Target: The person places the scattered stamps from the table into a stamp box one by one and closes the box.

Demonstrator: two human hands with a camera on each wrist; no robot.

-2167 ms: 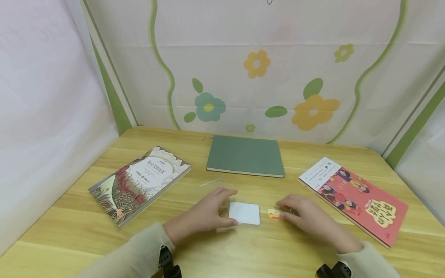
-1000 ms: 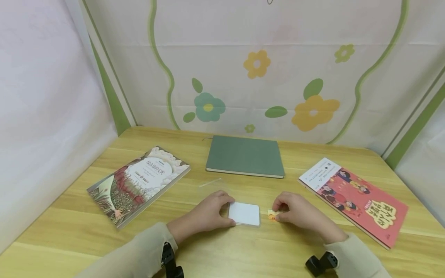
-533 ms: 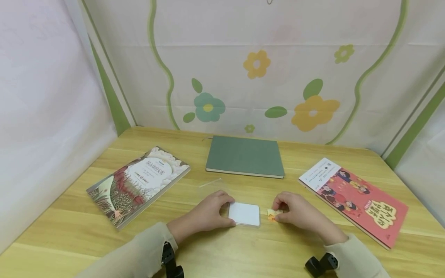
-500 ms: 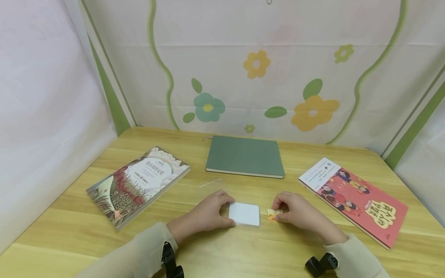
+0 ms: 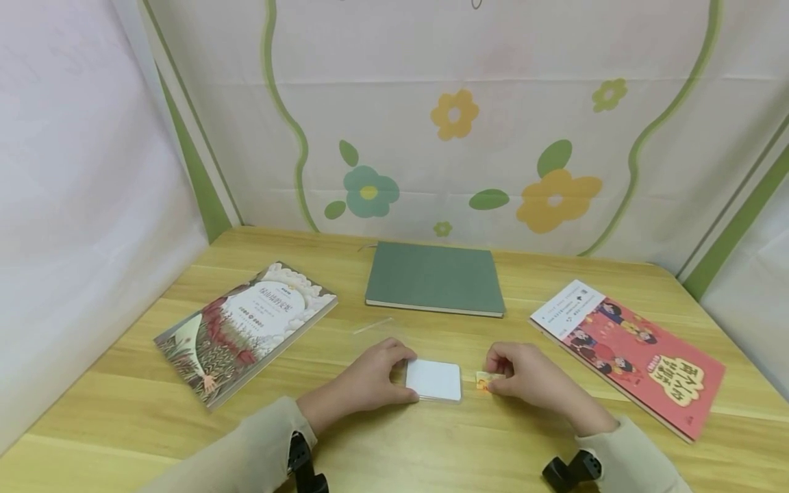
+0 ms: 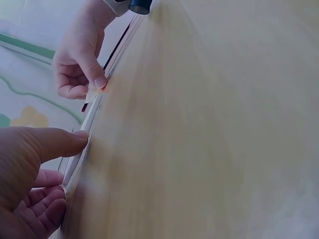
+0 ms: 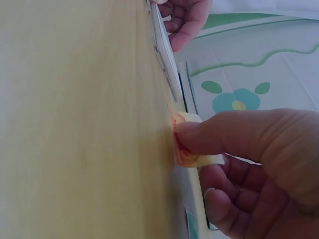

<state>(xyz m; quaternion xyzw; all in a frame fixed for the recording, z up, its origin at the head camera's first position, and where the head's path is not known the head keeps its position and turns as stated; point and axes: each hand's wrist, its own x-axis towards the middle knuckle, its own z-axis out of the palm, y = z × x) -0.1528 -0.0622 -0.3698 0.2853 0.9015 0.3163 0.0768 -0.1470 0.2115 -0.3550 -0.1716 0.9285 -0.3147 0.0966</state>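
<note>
surface (image 5: 425, 455): smooth wood-grain, soft sheen | white block (image 5: 435, 380): smooth, plastic-looking | orange slip (image 5: 482, 381): paper | green book (image 5: 435, 277): matt | backdrop (image 5: 388, 75): creased cloth

Cloth-walled booth (image 5: 92, 205), floral backdrop (image 5: 401, 123), wooden table (image 5: 444, 448)

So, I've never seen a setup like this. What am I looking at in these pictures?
There is no robot here: a person works with two bare hands. The wide picture comes from a camera worn on the head; the two close, tilted ones come from the left wrist camera and the right wrist camera. On the wooden table lie an illustrated book to the left, a green hardcover at the back and a red book to the right. The left hand grips a flat, rounded-corner white piece with a clear rim; the right hand pinches a small yellow-orange slip, just apart from it.
</note>
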